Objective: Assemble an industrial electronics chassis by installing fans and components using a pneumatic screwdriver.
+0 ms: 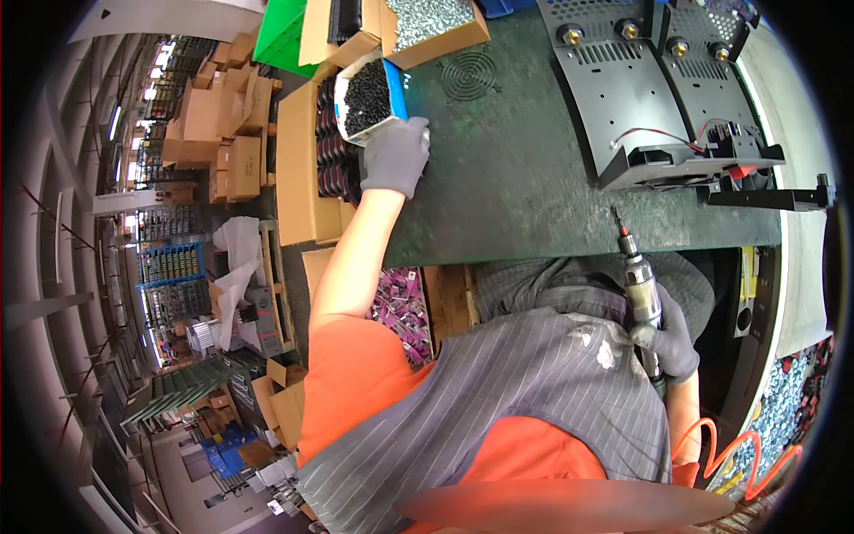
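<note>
My left hand (396, 158), in a grey glove, is closed at the near end of a small white and blue box (391, 89). Small black screws (366, 93) fill this box; my fingertips are partly hidden against its edge. Low at the right, my gloved right hand (669, 338) wraps round a power screwdriver (640, 289). The tool's bit points away from me, over the table's front edge. Two dark perforated metal panels (623, 93) lie at the far right, with a black bracket (685, 167) and thin red wires at their near end.
Beside the small box stands a carton (298, 169) of black and red parts. Behind it is a carton of silvery screws (431, 22) and a green bin (283, 36). A round fan grille (471, 76) lies on the green tabletop (498, 187). An orange coiled hose (752, 445) hangs at lower right.
</note>
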Tool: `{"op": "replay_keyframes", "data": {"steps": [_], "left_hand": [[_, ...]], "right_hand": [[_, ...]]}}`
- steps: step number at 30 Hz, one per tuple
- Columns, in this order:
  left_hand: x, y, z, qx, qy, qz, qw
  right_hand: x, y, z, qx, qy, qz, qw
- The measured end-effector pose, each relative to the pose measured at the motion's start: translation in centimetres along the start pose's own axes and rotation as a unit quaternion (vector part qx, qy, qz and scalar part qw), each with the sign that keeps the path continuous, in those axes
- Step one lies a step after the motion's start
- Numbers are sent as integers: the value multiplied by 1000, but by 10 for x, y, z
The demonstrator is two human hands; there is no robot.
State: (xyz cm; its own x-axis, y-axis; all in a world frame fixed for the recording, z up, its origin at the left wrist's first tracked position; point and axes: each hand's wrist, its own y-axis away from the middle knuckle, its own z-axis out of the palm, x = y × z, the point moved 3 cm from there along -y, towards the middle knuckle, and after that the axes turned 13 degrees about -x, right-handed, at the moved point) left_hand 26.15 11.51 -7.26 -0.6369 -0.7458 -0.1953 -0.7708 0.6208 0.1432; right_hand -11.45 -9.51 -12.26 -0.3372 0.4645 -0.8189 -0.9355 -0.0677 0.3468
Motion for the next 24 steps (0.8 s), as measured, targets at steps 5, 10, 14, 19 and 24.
{"op": "replay_keyframes", "data": {"steps": [5, 10, 14, 19, 24], "left_hand": [[12, -6, 1, -63, -89, -66, 992], [15, -5, -19, -101, -38, -85, 990], [51, 17, -14, -179, 482, 49, 856], [160, 72, -17, -311, 822, 160, 450], [195, 78, -11, -352, 902, 133, 213]], "right_hand": [[-2, -3, 3, 10, 0, -13, 1000], [0, -3, 3, 28, 41, -28, 998], [-1, 3, 3, 28, 29, -40, 998], [-29, 14, 16, -41, 50, -23, 998], [-37, 27, 24, -34, 34, -26, 999]]}}
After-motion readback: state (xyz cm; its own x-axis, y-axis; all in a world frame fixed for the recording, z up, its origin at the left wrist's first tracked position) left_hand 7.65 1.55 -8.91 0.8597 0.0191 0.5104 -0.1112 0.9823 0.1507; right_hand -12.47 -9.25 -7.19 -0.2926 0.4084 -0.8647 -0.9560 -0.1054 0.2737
